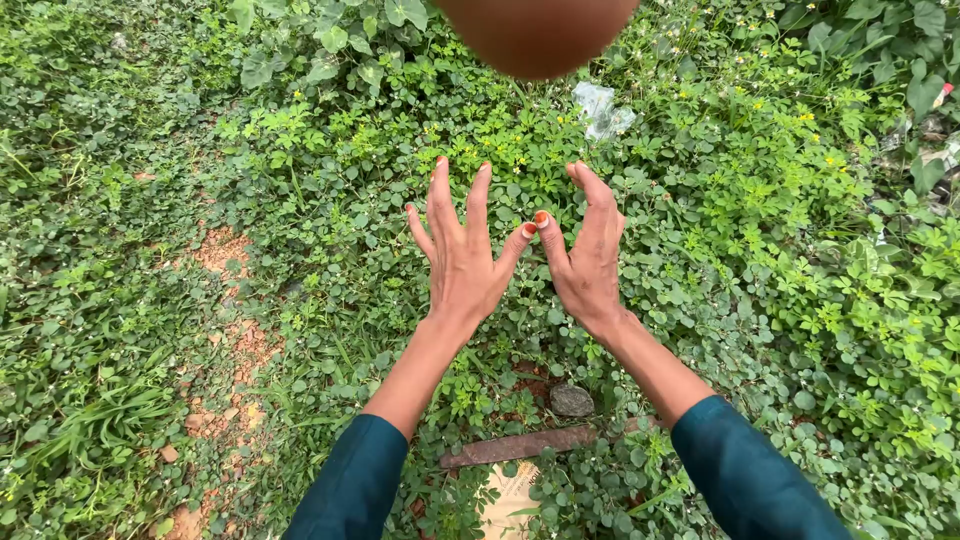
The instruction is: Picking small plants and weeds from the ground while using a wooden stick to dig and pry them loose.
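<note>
Both my hands are stretched out in front of me over a patch of low green plants (700, 200). My left hand (462, 252) has its fingers spread wide and holds nothing. Close beside it, my right hand (588, 255) is also empty, with the fingers apart and slightly curled. The two thumbs nearly touch at the middle. The nails are painted orange, and dark teal sleeves cover both forearms. Neither hand touches the plants below.
A rusty flat metal blade (520, 447) lies on the ground under my wrists, with a grey stone (571, 400) next to it. Crumpled clear plastic (601, 108) sits among the plants ahead. Bare reddish soil (228, 330) runs along the left.
</note>
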